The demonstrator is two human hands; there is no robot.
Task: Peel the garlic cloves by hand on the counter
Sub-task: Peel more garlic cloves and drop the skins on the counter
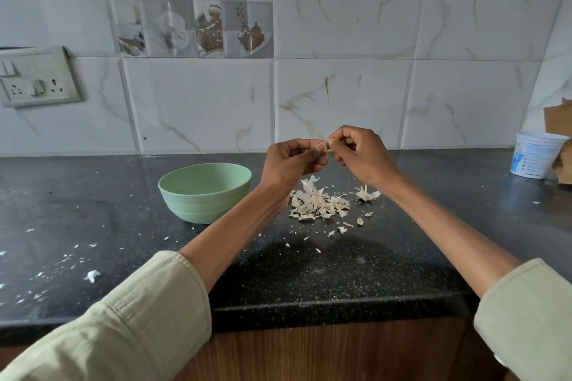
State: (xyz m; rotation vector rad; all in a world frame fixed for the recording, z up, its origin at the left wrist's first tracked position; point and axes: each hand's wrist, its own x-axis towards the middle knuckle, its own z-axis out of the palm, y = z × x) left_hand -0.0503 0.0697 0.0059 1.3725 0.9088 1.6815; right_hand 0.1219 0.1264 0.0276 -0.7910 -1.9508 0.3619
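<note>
Garlic clove (326, 147) sits pinched between both hands, left hand (294, 161) and right hand (360, 153), fingertips meeting above the bench (93, 195). Clove axis cannot be told. Peel pile (318, 202) lies directly below.

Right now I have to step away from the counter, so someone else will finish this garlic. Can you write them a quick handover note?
Left hand: pinches the garlic clove, raised above the counter.
Right hand: pinches the same clove at its other end, picking at the skin.
Pile of peeled skins lies on the counter under the hands; a skin cluster sits to its right.
Green bowl stands left of the pile; its contents cannot be seen.
Done: several cloves, judging by the skins.
Left: finish this clove; no unpeeled cloves are plainly visible.
</note>
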